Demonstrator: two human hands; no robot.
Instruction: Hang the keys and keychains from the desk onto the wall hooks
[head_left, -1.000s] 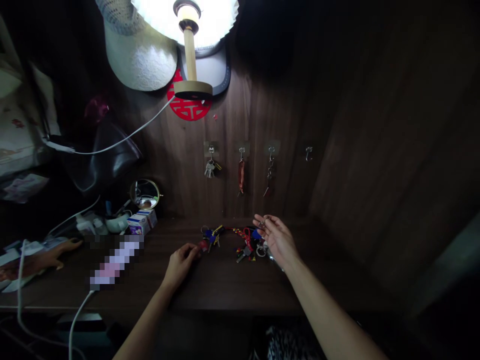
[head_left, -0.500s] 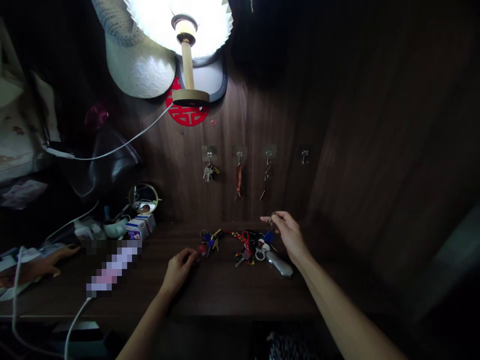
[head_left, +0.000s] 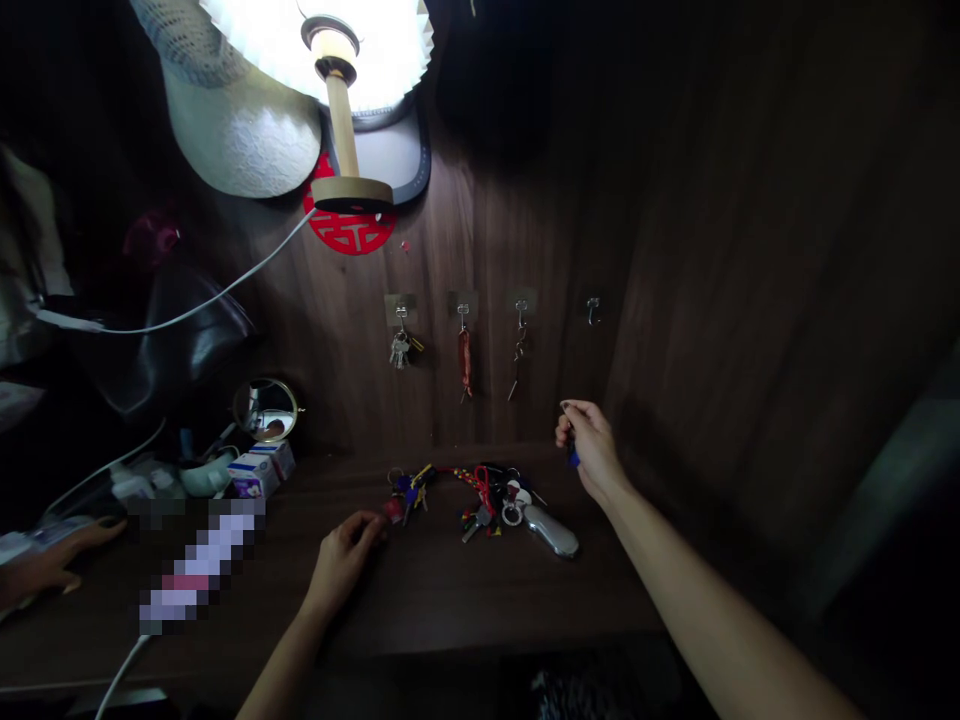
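1. My right grip (head_left: pixel 592 452): thumb and fingertips together, clamped on something small, mostly hidden by the fingers. A blue piece (head_left: pixel 574 457) shows underneath, probably part of it. High pinch above the worktop (head_left: pixel 450 600), likely so the lower part can dangle.
2. My left grip (head_left: pixel 346 555): fingers curled, low over the worktop, next to a red tag (head_left: pixel 394 511). Touching or just beside, can't tell; whether anything's held, can't tell. Placed there maybe to steady that end.
3. Between my hands, on the worktop: blue-and-yellow keys (head_left: pixel 411 488) by the red tag, then a red cord (head_left: pixel 482 488) and a silver key (head_left: pixel 478 521), then a silver fob (head_left: pixel 553 531) nearest my right forearm. Strung in a loose row, presumably for easy picking.
4. Back panel, above: key bunch (head_left: pixel 401 350), reddish strap (head_left: pixel 466 363) and thin chain (head_left: pixel 518 350), one per hook, likely spaced to avoid tangling. Fourth hook (head_left: pixel 593 311) bare, above my right grip.
5. Farther left: round mirror (head_left: pixel 267 412), small boxes (head_left: pixel 255 474), pushed back, probably keeping the front free. Lamp (head_left: pixel 352 192) up top, lit.
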